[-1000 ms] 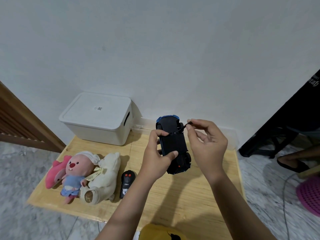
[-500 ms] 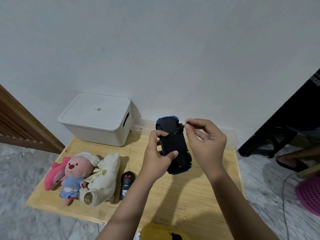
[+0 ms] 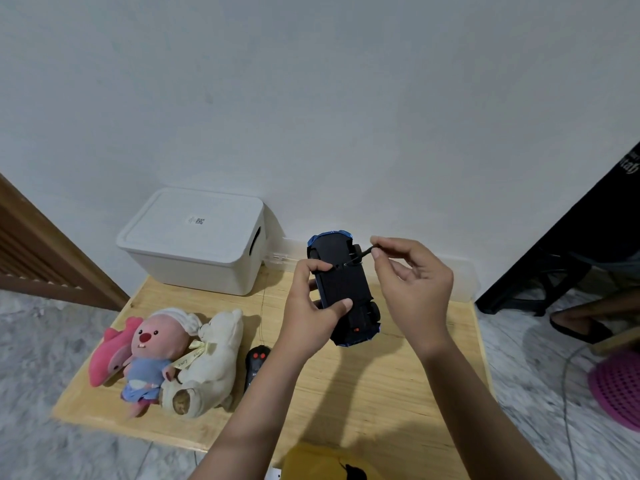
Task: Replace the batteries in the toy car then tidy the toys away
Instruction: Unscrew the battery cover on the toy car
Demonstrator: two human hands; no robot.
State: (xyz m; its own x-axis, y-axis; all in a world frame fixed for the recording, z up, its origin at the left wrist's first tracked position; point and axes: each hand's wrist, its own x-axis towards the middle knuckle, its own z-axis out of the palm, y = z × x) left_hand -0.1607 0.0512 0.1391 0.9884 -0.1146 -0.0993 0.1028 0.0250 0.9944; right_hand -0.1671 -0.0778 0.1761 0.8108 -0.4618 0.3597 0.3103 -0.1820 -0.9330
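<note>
In the head view, a low table of pale, lightly grained wood stands against a plain white wall, on a grey marbled floor. The toy car is held upside down in the air above the table's far middle, its flat matte-black underside facing up, glossy blue bodywork showing only as a thin rim at the nose and tail, with black wheels and a small red spot near the rear. The left hand clamps the car, thumb pressed on the underside and fingers wrapped round the near edge. The right hand pinches a thin black screwdriver between thumb and forefinger, its tip resting on the underside near the front axle. At the table's back left sits a smooth white plastic storage box with rounded corners and its lid on. In front of it lie soft plush toys side by side: a pink dolphin, a pink beaver doll in blue clothes, and a cream teddy bear. Just beside the bear lies a black remote control with red buttons.
</note>
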